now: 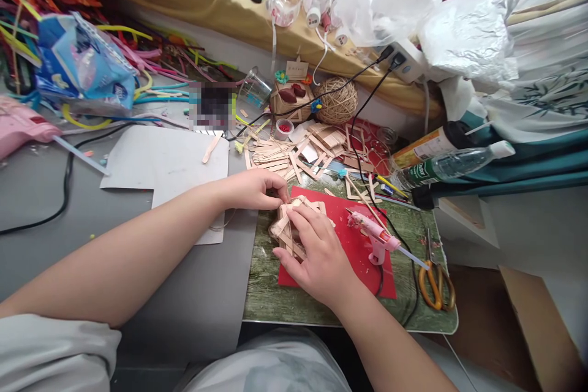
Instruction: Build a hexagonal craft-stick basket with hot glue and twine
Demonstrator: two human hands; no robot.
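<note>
A small structure of wooden craft sticks [285, 234] lies on a red sheet [340, 285], with twine along its left edge. Across its top and near side, my right hand [319, 251] grips it between thumb and fingers. My left hand [257, 190] is at the far left corner of the structure, thumb and index finger pinched together; what sits between the fingertips is too small to make out. A thin strand of twine [227, 220] curls below the left wrist. Right of my right hand, a pink glue gun [376, 237] with a glue stick rests on the red sheet.
Loose craft sticks [271, 156] are heaped behind the hands, near a twine ball [337, 100]. Orange-handled scissors [432, 282] lie at the right edge. Black cables cross the workspace. A water bottle [441, 168] leans at right; white card [184, 159] and another pink glue gun [27, 122] are left.
</note>
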